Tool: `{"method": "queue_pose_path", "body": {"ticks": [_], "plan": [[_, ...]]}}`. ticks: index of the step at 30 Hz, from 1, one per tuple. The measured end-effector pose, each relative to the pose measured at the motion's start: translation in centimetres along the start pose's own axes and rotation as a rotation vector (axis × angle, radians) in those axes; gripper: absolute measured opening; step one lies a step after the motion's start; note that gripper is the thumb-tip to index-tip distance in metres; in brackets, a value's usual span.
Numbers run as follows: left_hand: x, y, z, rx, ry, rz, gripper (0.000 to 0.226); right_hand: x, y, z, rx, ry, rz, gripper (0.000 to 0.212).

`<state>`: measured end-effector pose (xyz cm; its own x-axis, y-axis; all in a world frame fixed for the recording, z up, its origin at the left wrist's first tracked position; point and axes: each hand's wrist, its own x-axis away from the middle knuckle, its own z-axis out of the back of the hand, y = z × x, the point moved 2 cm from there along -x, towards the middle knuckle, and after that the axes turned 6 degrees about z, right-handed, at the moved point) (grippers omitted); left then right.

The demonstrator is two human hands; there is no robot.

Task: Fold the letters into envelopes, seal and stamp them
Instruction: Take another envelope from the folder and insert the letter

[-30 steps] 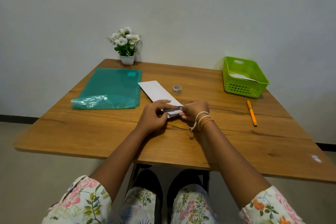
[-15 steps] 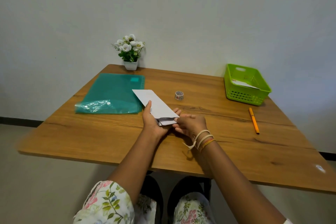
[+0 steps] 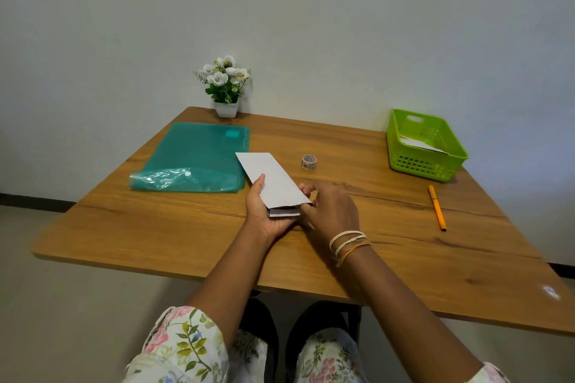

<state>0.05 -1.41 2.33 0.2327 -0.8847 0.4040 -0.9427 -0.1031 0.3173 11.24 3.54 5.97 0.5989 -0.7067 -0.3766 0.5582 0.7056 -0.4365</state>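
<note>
- Since a second ago the envelope (image 3: 271,179) has come up off the table (image 3: 186,227); it was flat under both hands then, and now sits lifted in the left hand (image 3: 264,211), far end angled away to the upper left over the desk.
- Left hand: palm up beneath the near end of the envelope, thumb laid along its left edge, fingers curled under. Firm hold on the envelope.
- Folded letter (image 3: 283,212): a short strip of its edge shows at the envelope's open near mouth, just above the left palm; the rest is inside.
- Right hand (image 3: 331,210): back of hand toward the camera, wrist with string bracelets (image 3: 348,244), fingertips at the envelope's right near corner. Whether they pinch the paper or only touch it cannot be told.
- Both forearms reach forward from the near edge of the table, converging at its middle.
- Tape roll (image 3: 309,162) stands just right of the envelope's far half.
- Green basket (image 3: 426,161) at far right holds paper; orange pen (image 3: 437,207) lies in front of it.
- Teal folder (image 3: 193,161) lies to the left, potted flowers (image 3: 226,85) behind it.
</note>
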Motion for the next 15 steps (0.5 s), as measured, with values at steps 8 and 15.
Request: {"method": "queue_pose_path", "body": {"ticks": [8, 15], "plan": [[0.4, -0.4, -0.4, -0.018, -0.02, 0.0, 0.056, 0.1, -0.1, -0.8, 0.007, 0.079, 0.118, 0.023], [0.0, -0.2, -0.3, 0.02, -0.03, -0.004, 0.062, 3.4, 0.2, 0.3, -0.069, 0.131, 0.38, 0.011]]}}
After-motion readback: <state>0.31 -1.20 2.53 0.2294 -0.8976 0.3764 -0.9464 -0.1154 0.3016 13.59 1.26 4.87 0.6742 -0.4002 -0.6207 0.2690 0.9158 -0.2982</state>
